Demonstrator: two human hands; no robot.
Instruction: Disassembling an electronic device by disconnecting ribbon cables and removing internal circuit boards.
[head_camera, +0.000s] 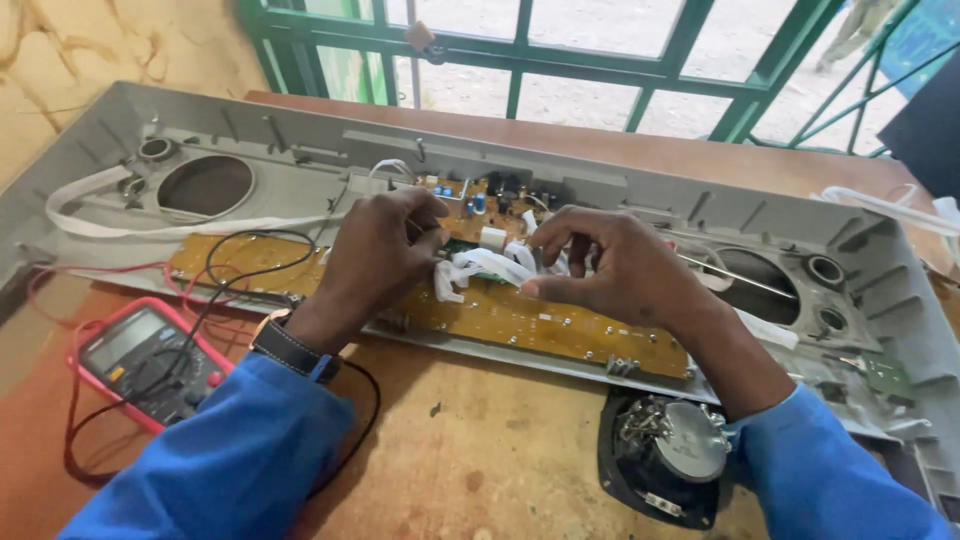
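A long grey plastic casing lies open and face down on the wooden table, with a long tan circuit board inside it. Both of my hands work at its middle. My left hand pinches a white flat ribbon cable near a smaller board with blue parts. My right hand grips the same bundle of white ribbon from the other side. A dark watch sits on my left wrist, and both sleeves are blue.
A red multimeter with red and black leads lies at the left. A loose round speaker rests face down at the near right. Two round speaker holes open in the casing. Green window bars run behind the table.
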